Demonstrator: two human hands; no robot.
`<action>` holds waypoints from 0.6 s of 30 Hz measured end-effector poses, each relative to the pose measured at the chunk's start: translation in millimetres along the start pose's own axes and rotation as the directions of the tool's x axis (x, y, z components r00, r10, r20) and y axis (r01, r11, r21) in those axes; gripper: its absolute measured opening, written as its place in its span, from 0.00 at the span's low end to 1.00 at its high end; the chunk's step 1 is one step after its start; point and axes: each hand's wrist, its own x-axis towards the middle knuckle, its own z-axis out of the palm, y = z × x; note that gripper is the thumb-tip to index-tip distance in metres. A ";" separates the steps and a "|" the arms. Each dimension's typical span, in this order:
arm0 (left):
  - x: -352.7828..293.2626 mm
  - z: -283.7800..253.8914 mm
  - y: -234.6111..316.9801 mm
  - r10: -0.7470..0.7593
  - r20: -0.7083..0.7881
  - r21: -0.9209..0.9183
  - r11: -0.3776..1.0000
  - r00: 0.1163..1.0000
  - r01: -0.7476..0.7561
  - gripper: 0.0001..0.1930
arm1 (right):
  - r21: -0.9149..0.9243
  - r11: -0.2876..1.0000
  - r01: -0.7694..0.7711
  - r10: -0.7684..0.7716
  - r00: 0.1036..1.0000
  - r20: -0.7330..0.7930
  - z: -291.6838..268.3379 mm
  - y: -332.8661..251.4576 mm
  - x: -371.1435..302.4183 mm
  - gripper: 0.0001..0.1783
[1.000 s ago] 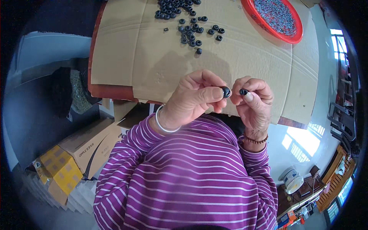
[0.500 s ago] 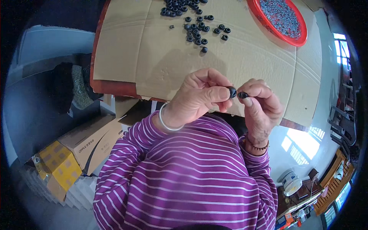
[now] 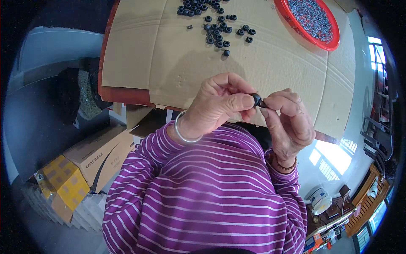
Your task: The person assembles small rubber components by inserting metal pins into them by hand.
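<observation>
Over the near edge of the cardboard-covered table, my left hand pinches a round black ring-shaped part between thumb and fingers. My right hand holds a smaller dark piece by its fingertips, pressed against the right side of the ring-shaped part. My fingers partly hide the small piece, so its kind is unclear. Farther off on the cardboard lie several similar black ring-shaped parts in loose groups, with a denser pile at the far edge.
A red basin full of small greyish pieces stands at the far right of the table. One tiny dark bit lies left of the parts. Cardboard boxes are on the floor at the left. A white bucket stands at the lower right.
The small dark piece in my right hand was just apart from the ring-shaped part; now the two touch. My right hand has shifted slightly, its fingertips closer to the left hand.
</observation>
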 end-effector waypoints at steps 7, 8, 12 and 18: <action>0.2 -2.2 4.1 0.032 0.008 0.154 0.988 0.999 -0.033 0.07 | -0.072 0.997 0.040 -0.036 0.998 0.056 -3.5 0.7 2.4 0.13; 1.7 -2.1 5.1 0.025 0.004 0.239 0.971 1.000 -0.025 0.07 | -0.072 0.997 0.036 -0.032 0.998 0.053 -4.9 1.1 2.7 0.13; 0.4 -4.8 7.7 0.062 -0.008 0.370 0.928 0.998 -0.055 0.07 | -0.181 0.983 -0.011 0.031 0.994 0.107 -3.8 -9.5 2.8 0.11; 1.2 -9.9 3.6 0.039 0.008 0.302 0.952 0.999 -0.039 0.06 | -0.089 0.994 -0.055 0.066 0.990 0.127 -3.1 -3.0 2.4 0.08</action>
